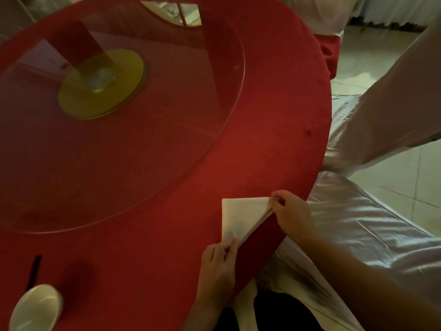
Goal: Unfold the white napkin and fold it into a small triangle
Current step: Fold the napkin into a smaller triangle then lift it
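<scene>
The white napkin (241,217) lies on the red tablecloth (167,199) near the table's right edge, folded into a triangle. My right hand (294,211) pinches the napkin's upper right corner between thumb and fingers. My left hand (218,266) pinches the lower corner, with its fingertips on top of the cloth. The long folded edge runs between the two hands, and layered edges show along it.
A round glass turntable (214,144) on a gold base (102,84) covers the table's middle. A white bowl (35,309) and a dark utensil (34,271) sit at the lower left. Chairs in shiny white covers (358,223) stand close to the table's right edge.
</scene>
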A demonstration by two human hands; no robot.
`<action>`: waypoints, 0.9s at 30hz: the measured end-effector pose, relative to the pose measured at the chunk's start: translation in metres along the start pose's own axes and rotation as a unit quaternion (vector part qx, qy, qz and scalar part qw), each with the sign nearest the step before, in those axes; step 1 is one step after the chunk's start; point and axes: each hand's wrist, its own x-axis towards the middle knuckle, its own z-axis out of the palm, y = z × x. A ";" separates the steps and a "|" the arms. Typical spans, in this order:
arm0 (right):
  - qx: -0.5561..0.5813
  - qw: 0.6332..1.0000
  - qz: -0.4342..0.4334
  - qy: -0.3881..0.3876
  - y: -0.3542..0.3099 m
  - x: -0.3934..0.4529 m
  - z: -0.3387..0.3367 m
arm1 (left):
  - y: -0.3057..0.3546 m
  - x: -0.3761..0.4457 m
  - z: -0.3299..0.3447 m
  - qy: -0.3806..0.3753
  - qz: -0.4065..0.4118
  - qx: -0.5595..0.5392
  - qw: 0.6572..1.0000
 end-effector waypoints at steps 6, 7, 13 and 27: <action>-0.082 0.996 -0.040 0.003 -0.011 -0.004 -0.009 | 0.008 -0.008 0.008 0.021 -0.027 0.002 0.999; -0.113 0.989 -0.095 0.022 -0.016 -0.009 -0.010 | 0.010 -0.012 0.008 0.028 -0.032 -0.007 0.999; -0.193 0.832 -0.479 -0.203 -0.052 -0.050 0.025 | 0.021 -0.021 0.014 0.052 -0.080 -0.097 0.991; -0.384 0.733 -0.498 -0.259 -0.032 -0.019 0.061 | 0.017 -0.039 0.019 0.076 -0.074 -0.061 0.992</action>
